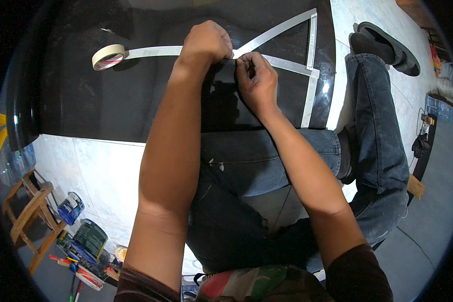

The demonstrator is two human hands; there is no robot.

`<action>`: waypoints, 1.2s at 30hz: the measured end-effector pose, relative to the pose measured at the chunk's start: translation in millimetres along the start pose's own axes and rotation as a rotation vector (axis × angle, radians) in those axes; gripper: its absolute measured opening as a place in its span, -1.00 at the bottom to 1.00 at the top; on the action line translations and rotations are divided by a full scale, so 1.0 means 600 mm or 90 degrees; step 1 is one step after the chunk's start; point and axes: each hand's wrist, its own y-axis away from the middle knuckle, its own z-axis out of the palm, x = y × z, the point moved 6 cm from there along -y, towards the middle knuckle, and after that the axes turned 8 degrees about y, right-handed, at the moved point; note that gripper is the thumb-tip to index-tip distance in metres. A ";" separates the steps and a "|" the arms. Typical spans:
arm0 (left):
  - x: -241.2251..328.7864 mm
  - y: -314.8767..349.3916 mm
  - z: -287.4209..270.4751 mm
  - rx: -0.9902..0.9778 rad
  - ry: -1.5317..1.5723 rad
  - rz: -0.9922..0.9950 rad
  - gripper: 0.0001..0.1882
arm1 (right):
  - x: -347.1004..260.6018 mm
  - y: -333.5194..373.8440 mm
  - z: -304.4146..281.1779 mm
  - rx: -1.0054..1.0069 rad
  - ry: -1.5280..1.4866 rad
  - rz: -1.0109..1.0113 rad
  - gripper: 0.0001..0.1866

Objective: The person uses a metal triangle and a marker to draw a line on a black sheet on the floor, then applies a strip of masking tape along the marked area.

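A strip of pale masking tape (153,52) runs across a glossy black curved panel (110,100), its roll (108,56) still attached and standing on the panel at the left. My left hand (209,43) is closed over the strip, fingertips at the point where strips meet. Just right of it, my right hand (258,80) pinches at the same junction, thumb and fingers together. More tape strips (282,31) spread rightward from there into a triangle, and another tape piece (310,98) runs down toward my leg. The fingertips partly hide the tape's meeting point.
My jean-clad legs (267,156) are bent below the panel, over a white marbled tile floor (110,171). At the lower left are a wooden stool (32,211), a blue can (71,208), a dark green container (90,239) and assorted tools. Several bottles (438,106) lie far right.
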 end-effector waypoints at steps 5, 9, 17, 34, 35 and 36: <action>0.002 -0.005 0.007 -0.020 -0.014 -0.021 -0.85 | 0.008 0.001 -0.004 0.000 -0.004 0.039 -0.90; 0.002 -0.001 0.000 -0.016 -0.022 -0.011 -0.84 | 0.009 0.002 -0.011 0.039 -0.036 0.050 -0.90; -0.011 -0.005 -0.004 -0.073 0.067 0.031 -0.85 | 0.019 0.001 -0.013 0.046 -0.059 0.080 -0.88; -0.004 -0.011 0.001 -0.029 -0.050 0.003 -0.92 | 0.032 0.019 -0.037 0.066 -0.049 0.124 -0.88; -0.005 -0.012 0.002 -0.025 -0.051 -0.004 -0.92 | 0.035 0.019 -0.035 0.057 -0.056 0.118 -0.88; -0.006 -0.012 0.003 -0.021 -0.052 -0.010 -0.92 | 0.037 0.018 -0.033 0.049 -0.063 0.113 -0.88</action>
